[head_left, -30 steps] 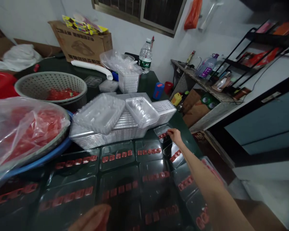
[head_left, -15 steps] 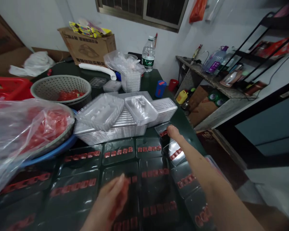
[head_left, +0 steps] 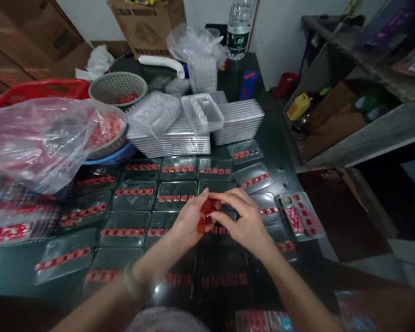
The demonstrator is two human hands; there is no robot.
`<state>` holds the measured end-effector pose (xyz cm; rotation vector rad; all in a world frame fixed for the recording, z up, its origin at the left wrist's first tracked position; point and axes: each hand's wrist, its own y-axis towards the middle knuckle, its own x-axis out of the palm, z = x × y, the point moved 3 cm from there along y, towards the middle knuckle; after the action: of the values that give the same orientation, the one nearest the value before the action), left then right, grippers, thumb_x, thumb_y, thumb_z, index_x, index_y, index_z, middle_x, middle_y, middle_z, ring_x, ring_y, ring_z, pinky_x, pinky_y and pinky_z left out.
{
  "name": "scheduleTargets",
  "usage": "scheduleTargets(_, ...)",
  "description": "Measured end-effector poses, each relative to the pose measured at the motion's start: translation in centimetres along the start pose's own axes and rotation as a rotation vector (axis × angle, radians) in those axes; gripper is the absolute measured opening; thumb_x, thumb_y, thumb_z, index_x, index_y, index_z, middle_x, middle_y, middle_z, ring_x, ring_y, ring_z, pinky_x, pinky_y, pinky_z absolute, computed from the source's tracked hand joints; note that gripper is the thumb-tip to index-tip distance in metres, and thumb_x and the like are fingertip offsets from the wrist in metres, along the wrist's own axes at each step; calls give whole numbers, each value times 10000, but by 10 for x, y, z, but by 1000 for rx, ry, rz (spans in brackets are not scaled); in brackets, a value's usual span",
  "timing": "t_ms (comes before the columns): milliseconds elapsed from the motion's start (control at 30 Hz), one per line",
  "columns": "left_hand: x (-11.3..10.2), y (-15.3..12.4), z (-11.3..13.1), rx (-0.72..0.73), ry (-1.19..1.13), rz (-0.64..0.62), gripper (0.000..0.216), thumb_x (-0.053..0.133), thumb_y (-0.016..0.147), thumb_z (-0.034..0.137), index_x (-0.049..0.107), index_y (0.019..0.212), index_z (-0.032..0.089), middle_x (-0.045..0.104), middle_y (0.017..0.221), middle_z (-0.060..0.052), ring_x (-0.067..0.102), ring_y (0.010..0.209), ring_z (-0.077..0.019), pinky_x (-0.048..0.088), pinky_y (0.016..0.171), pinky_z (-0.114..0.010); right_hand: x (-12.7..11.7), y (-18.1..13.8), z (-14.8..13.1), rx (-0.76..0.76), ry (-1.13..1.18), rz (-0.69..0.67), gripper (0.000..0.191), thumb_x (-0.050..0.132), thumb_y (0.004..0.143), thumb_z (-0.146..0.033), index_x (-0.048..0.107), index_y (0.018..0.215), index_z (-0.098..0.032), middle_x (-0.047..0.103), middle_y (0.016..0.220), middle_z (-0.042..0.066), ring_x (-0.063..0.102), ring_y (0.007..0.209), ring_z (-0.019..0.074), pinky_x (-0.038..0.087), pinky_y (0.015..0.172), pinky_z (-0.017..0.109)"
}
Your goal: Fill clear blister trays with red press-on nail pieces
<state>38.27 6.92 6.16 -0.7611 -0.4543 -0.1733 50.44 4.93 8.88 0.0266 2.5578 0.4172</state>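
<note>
My left hand (head_left: pixel 187 220) is cupped around several small red plastic pieces (head_left: pixel 203 223), over the middle of the table. My right hand (head_left: pixel 245 217) meets it there, thumb and fingers closing on the red pieces from the right; which piece it grips is partly hidden. Below and around both hands lie clear plastic trays (head_left: pixel 133 216), laid out in rows, most bearing a line of red pieces. The tray at the far right end (head_left: pixel 252 150) has red pieces only along its left part.
Stacked clear trays (head_left: pixel 180 144) stand behind the rows. At left are a plastic bag (head_left: pixel 38 138), a grey basket of red pieces (head_left: pixel 100 87) and a red basket (head_left: pixel 55 86). A filled package (head_left: pixel 302 216) lies by the right edge. A water bottle (head_left: pixel 238 39) stands at the back.
My right hand has come back from the far right tray to meet my left hand, which has moved right and away from me. The camera view has tilted down and shifted.
</note>
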Motion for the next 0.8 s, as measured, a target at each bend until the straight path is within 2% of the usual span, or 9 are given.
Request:
scheduleTargets(67, 7, -3, -10, -17, 68, 54, 323, 544, 698, 459, 546, 727, 137, 491, 554, 16, 407, 369, -55, 258, 321, -165, 5, -18, -8, 19, 1, 22, 276, 581, 724, -275, 574, 995, -229, 565, 893, 39, 488, 860, 186, 400, 767, 348)
scheduleTargets(133, 10, -5, -17, -27, 142, 63, 353, 526, 697, 493, 533, 709, 140, 463, 501, 28, 394, 348, -57, 255, 318, -166, 7, -25, -4, 50, 1, 36, 220, 582, 724, -248, 597, 941, -223, 569, 857, 39, 483, 847, 191, 388, 768, 363)
scheduleTargets(233, 12, -8, -16, -67, 212, -32, 413, 464, 709, 549, 538, 722, 143, 481, 508, 13, 428, 368, -73, 257, 311, -166, 4, -25, 5, 114, 90, 55, 154, 538, 758, -203, 608, 894, -223, 578, 836, 30, 496, 824, 172, 388, 771, 358)
scheduleTargets(367, 9, -10, 8, -89, 320, -213, 374, 484, 725, 498, 570, 793, 140, 498, 533, 9, 441, 389, -67, 247, 307, -149, 3, -20, 2, 259, 244, 131, 116, 524, 768, -193, 610, 843, -212, 582, 826, 23, 524, 804, 154, 413, 746, 320)
scheduleTargets(500, -3, -5, 38, 1, 411, -295, 312, 534, 718, 424, 591, 792, 127, 534, 595, -3, 395, 362, -35, 215, 288, -143, 18, -8, -8, 431, 399, 190, 132, 510, 772, -201, 604, 865, -201, 601, 802, 15, 557, 746, 140, 441, 704, 288)
scheduleTargets(633, -18, 4, 60, 49, 407, -301, 304, 546, 716, 398, 596, 853, 131, 570, 648, -15, 403, 358, -33, 230, 289, -153, 39, 6, -14, 560, 480, 285, 161, 492, 782, -220, 591, 906, -193, 619, 836, 27, 579, 759, 150, 459, 720, 307)
scheduleTargets(800, -32, 16, 73, 35, 389, -249, 283, 556, 720, 365, 583, 898, 147, 497, 489, 35, 395, 350, -35, 239, 307, -138, 56, 24, -13, 513, 368, 273, 186, 531, 755, -204, 587, 932, -201, 599, 911, 39, 562, 842, 161, 445, 779, 325)
